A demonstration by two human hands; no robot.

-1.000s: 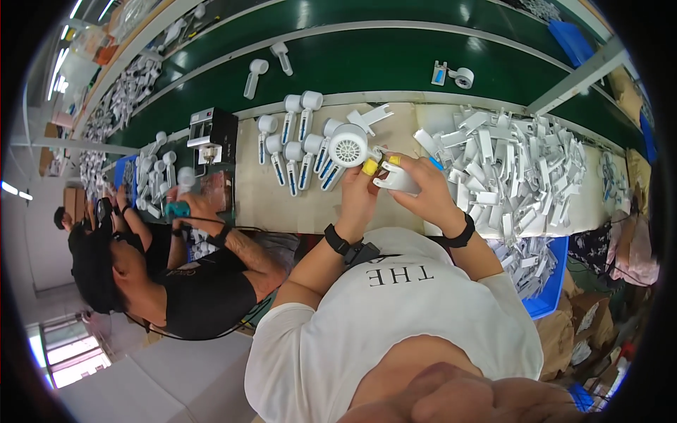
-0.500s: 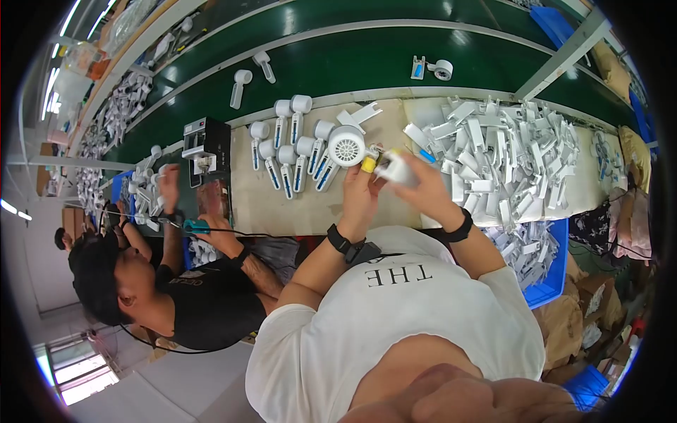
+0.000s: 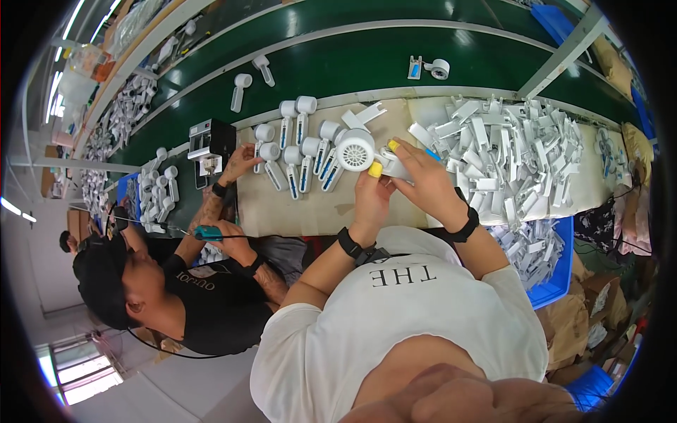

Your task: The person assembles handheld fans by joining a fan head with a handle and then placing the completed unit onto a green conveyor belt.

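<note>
A white handheld fan [image 3: 355, 150] with a round slotted grille is held over the near part of the table mat. My left hand [image 3: 371, 201] is closed on it below the grille, a yellow finger cover on its thumb. My right hand [image 3: 429, 180] grips a white handle piece [image 3: 395, 168] against the fan's right side, with another yellow cover on a fingertip. The fingers hide much of where the two parts meet. Just left of the fan lie several white fans [image 3: 305, 173] with blue strips in their handles. A loose white handle shell [image 3: 364, 116] rests behind it.
Right of my hands spreads a large heap of white handle shells [image 3: 508, 158]; a blue bin [image 3: 563, 271] of more stands below. At left, a co-worker's hand [image 3: 242, 161] reaches to the fans, beside a black machine [image 3: 211, 144]. Beyond runs a green conveyor [image 3: 331, 60].
My right hand has brought the handle piece from a tilted, separate position in against the fan. The co-worker's raised hand has come down to the row of fans.
</note>
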